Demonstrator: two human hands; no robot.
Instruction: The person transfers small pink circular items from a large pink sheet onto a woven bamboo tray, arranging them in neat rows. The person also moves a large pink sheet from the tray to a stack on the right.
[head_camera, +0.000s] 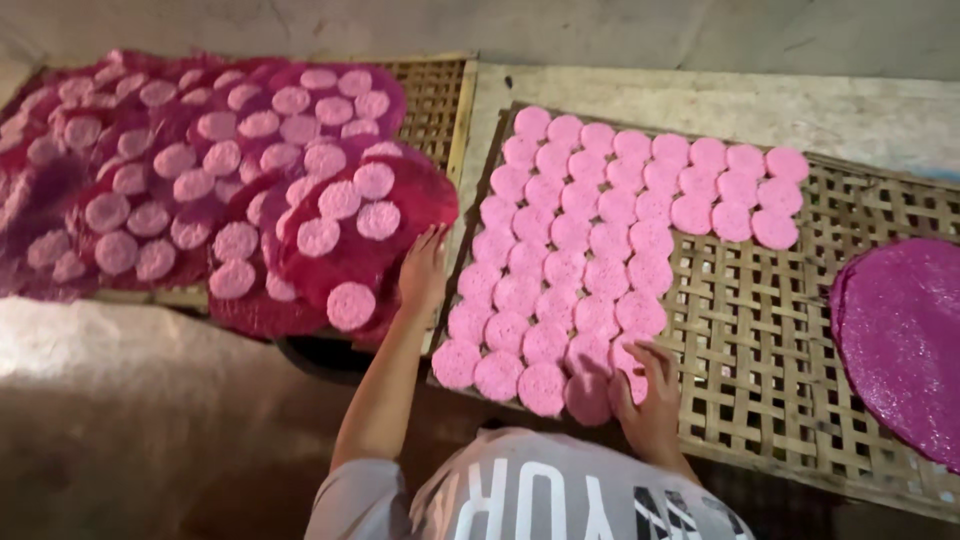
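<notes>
Rows of round pink discs (590, 230) lie on a woven bamboo tray (770, 330). My right hand (648, 400) is at the tray's near edge, thumb and fingers pinching a pink disc (628, 368) at the end of a row. My left hand (422, 272) lies flat, fingers apart, on the edge of a dark magenta round sheet (415, 200) that carries several pink discs. That sheet sits beside the tray's left edge.
More magenta sheets covered with pink discs (180, 170) are piled on a second bamboo tray (435, 95) at the left. A bare magenta round sheet (905, 340) lies on the right end of the tray. A concrete floor (130, 420) lies below.
</notes>
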